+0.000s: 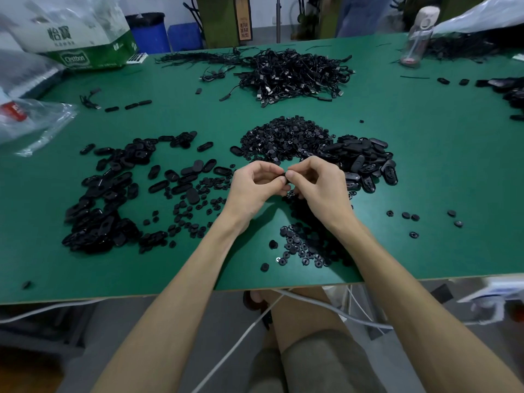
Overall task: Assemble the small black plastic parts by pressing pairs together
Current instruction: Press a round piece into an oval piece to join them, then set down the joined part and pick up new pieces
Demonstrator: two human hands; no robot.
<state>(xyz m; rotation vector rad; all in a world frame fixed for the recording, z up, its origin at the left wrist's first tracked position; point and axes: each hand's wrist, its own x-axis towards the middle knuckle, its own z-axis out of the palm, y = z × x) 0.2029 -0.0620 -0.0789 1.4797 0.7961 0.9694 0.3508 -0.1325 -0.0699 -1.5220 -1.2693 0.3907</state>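
Note:
Above the middle of the green table [425,171], my left hand [255,185] and my right hand [317,182] meet fingertip to fingertip. Between them they pinch a small black plastic part [284,176], mostly hidden by the fingers. A heap of small round black parts [286,137] lies just beyond the hands. Oval black shells are piled at the right [365,160] and spread over the left [113,194]. More round pieces [303,248] lie under my right forearm.
A tangle of black cables [292,72] sits at the back centre. At the far left are a white and green plastic bag [82,32] and clear bags [31,120]. A clear bottle [416,38] stands back right. White cords [312,304] hang below the table's front edge.

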